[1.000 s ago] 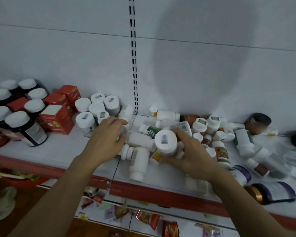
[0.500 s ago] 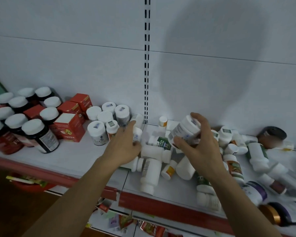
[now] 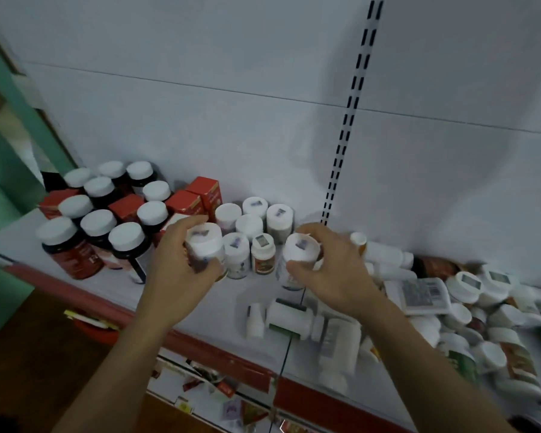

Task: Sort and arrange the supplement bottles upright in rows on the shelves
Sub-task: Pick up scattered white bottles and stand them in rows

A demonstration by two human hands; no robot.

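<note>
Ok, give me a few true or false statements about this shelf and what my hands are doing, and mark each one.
1. The left hand grips a white-capped bottle. True.
2. The right hand is empty. False: it grips a second white bottle.
3. The dark jars at the left lie on their sides. False: they stand upright.
4. A heap of bottles lies tumbled at the right of the shelf. True.
5. The red boxes sit in that heap. False: they stand at the left, among the dark jars.
</note>
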